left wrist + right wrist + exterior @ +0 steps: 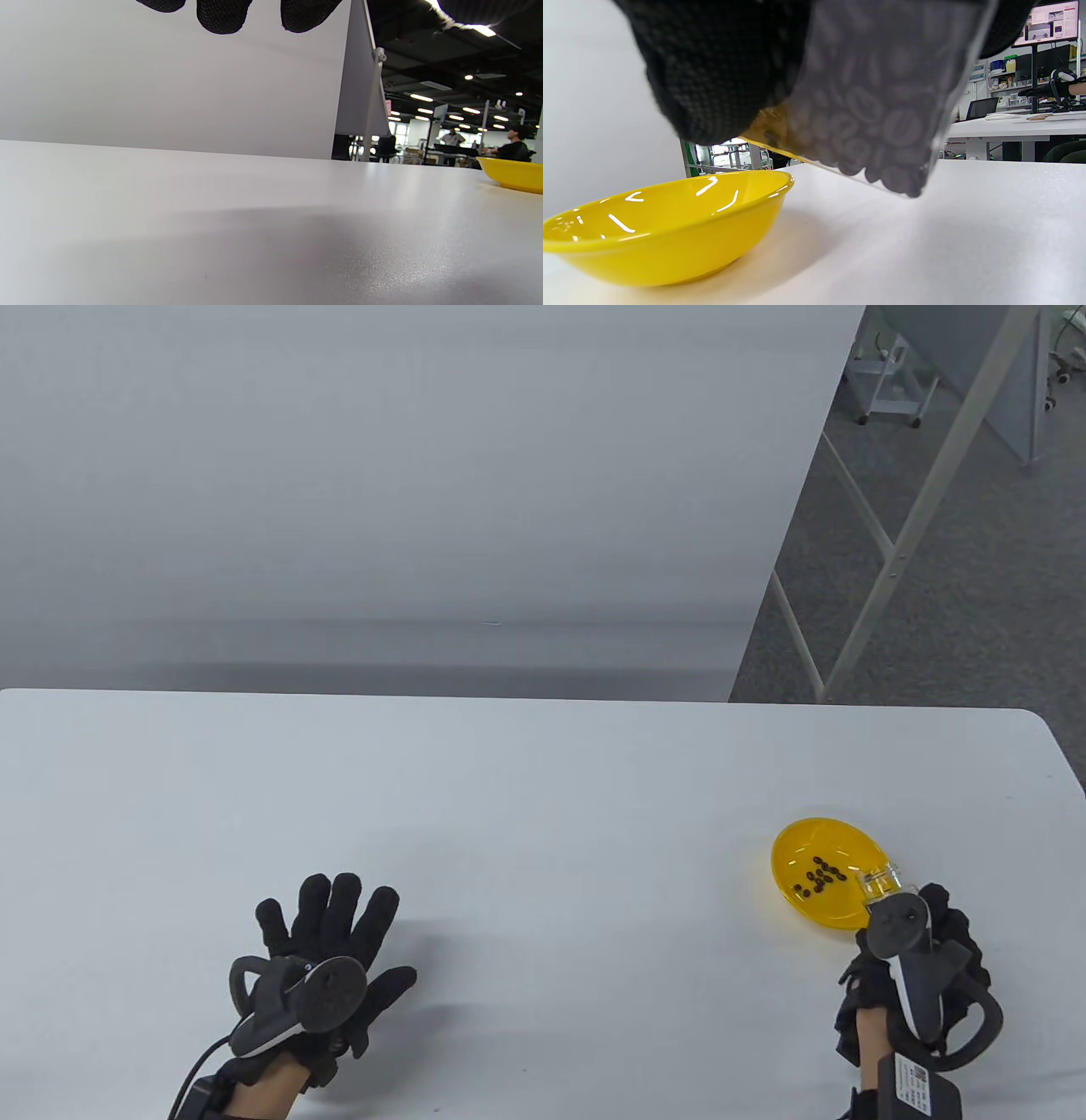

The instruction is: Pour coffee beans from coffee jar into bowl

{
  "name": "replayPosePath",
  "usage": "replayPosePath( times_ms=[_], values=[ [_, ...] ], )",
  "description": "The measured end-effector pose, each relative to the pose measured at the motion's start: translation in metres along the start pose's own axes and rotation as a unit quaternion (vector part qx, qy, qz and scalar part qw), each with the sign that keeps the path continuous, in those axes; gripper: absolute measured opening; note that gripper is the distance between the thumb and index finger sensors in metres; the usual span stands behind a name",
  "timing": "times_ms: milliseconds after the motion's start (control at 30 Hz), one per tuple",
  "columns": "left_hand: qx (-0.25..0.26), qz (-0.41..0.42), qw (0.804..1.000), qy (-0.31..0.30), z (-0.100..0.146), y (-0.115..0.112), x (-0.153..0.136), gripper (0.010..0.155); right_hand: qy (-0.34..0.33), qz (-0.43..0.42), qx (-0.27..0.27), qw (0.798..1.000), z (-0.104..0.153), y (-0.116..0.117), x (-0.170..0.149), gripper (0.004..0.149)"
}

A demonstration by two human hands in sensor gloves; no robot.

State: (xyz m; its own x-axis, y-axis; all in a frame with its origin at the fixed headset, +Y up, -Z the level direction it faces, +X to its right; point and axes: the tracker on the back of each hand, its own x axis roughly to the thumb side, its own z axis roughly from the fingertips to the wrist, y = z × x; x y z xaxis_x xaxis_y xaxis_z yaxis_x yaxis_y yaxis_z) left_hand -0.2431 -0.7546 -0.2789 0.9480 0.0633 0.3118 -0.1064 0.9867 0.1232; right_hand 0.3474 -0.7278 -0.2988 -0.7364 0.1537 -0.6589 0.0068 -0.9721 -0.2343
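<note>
A yellow bowl sits at the table's right side with several dark coffee beans in it. My right hand grips a clear coffee jar, tilted with its mouth over the bowl's near right rim. In the right wrist view the jar holds beans inside, with the bowl below and to the left. My left hand lies flat on the table with its fingers spread, far left of the bowl, holding nothing.
The white table ends at a rounded far right corner. A grey partition panel stands behind it, with a metal frame on the carpet beyond. People and desks show far off in the wrist views.
</note>
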Motion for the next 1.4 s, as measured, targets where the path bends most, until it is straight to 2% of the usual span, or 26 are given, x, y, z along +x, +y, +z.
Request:
replayPosePath(
  times_ms=[300,567,1000,1167,1400],
  values=[
    [0.003,0.002,1.000,0.001,0.000,0.000,0.000,0.091,0.016,-0.037,-0.003,0.999,-0.001,0.001,-0.012,0.093],
    [0.001,0.003,1.000,0.002,0.002,-0.001,-0.001,0.091,0.035,-0.093,-0.003,0.995,-0.004,0.011,-0.028,0.094],
    [0.006,0.009,1.000,-0.006,0.001,-0.002,0.004,0.091,0.094,-0.165,0.012,0.982,-0.013,0.019,-0.062,0.095],
    [0.009,0.007,1.000,-0.013,0.001,-0.001,0.008,0.091,0.114,-0.202,0.034,0.972,-0.016,0.025,-0.075,0.095],
    [0.004,0.009,1.000,-0.013,0.001,-0.003,0.010,0.091,0.156,-0.274,0.087,0.945,-0.018,0.043,-0.093,0.095]
  ],
)
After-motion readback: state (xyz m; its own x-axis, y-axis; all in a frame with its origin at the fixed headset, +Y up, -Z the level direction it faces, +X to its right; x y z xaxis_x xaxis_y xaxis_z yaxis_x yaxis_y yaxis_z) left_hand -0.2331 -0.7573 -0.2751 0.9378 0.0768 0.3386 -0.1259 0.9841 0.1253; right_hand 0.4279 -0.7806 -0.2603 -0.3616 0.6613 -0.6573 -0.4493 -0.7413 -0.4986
